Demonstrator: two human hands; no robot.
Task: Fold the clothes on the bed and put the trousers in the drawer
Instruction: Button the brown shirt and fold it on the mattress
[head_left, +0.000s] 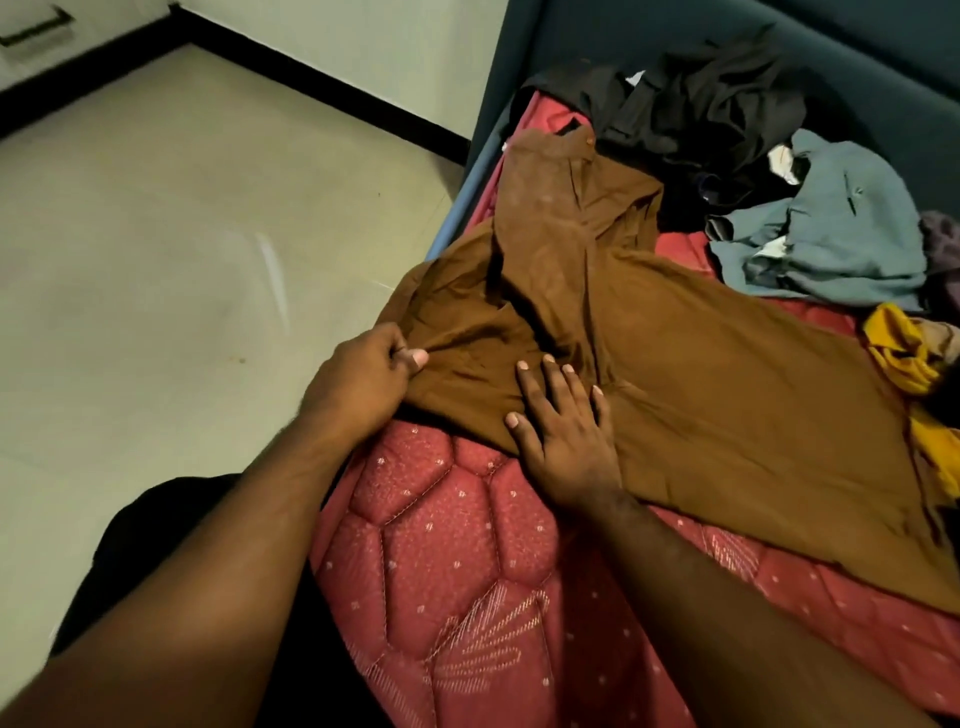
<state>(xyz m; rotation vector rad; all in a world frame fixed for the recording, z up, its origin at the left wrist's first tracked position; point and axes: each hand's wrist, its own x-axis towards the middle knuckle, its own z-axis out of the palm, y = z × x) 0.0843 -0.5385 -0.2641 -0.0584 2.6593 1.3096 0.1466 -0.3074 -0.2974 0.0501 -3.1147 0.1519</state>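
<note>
One red quilted mattress (467, 545), largest thing in view, carrying everything below. Across its middle, brown trousers (649, 353) spread flat, waistband toward the mattress's far end, one leg bunched over the left edge. At the far end of the mattress, beyond the trousers, a dark heap of clothes (701, 104); just right of that, a grey-blue garment (831, 234); nearer along the right edge, a yellow cloth (904, 353). Left hand (358, 374) at the mattress's left edge, thumb and curled fingers pinching trouser fabric. Right hand (561, 436) beside it, apart, fingers straight and spread, pressing the trousers flat.
</note>
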